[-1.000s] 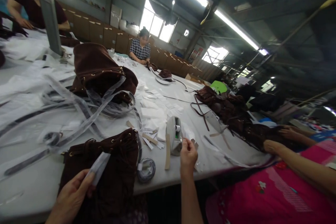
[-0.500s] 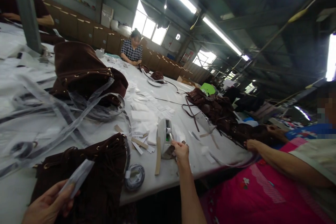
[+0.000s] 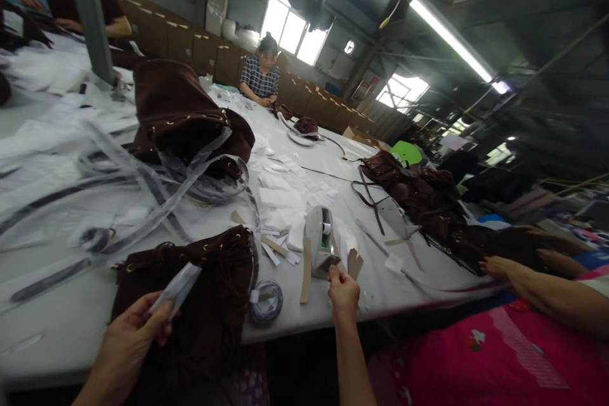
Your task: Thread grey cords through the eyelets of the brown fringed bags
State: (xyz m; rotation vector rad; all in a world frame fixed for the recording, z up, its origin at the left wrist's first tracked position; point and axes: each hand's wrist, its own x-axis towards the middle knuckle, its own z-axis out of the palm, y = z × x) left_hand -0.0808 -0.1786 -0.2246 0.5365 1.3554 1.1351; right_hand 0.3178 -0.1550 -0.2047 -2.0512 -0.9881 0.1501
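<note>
My left hand [image 3: 136,330] is closed round a flat strip [image 3: 178,292] in whitish, see-through wrapping, its free end pointing up and right. Beneath it lies a dark brown fringed bag [image 3: 200,304] with metal eyelets, at the table's front edge. My right hand [image 3: 345,292] pinches at the front end of a pale tape dispenser [image 3: 314,235]. Its fingertips seem to be on the end of the tape, though the tape itself is hard to make out. Left of the dispenser a tan paper strip [image 3: 306,271] hangs down. A wrapped coiled strap [image 3: 266,302] lies beside the bag.
Another brown bag [image 3: 176,101] with plastic-wrapped straps stands at the left on the white table [image 3: 328,174]. White sheets [image 3: 278,196] and paper strips lie mid-table. Brown bags [image 3: 404,190] are heaped at the right, where a co-worker's hand [image 3: 499,266] reaches in. Another person [image 3: 259,76] sits across.
My right hand has come down from near the tape roll to the dispenser's front end. My left hand still holds the wrapped strip. The whole view has shifted, so things sit further right and higher.
</note>
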